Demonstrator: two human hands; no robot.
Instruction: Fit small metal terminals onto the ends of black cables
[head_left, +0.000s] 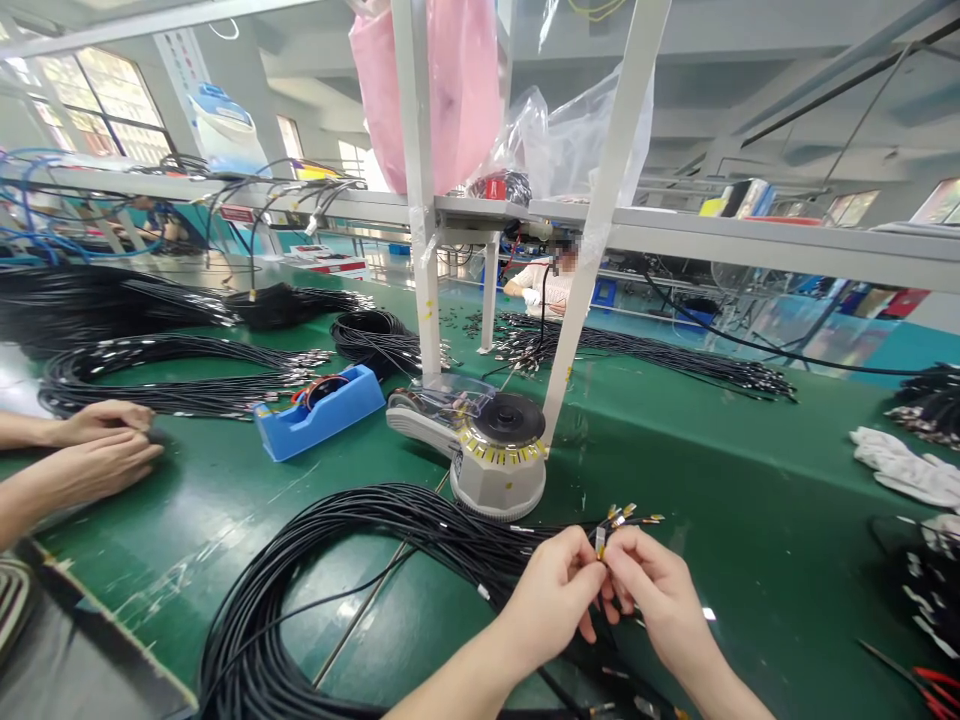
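Observation:
My left hand (559,590) and my right hand (660,585) meet at the front right of the green bench, fingertips pinched together. Between them is the end of a black cable (601,542), with a small silvery connector and a bit of yellow showing above my fingers. My fingers cover part of this end. Just behind my hands stick up several more cable ends (621,516) with metal tips and yellow pieces. A large looped bundle of black cables (251,600) curves from my left towards my hands. Beyond it stands a round tape dispenser (499,480) with yellow tape pieces around its rim.
A blue tape holder (322,415) sits left of the dispenser. Another person's hands (105,450) work at the left edge. More cable bundles (172,365) lie behind. White gloves (907,470) and red-handled pliers (934,685) are at right. Shelf posts (592,250) rise from the bench.

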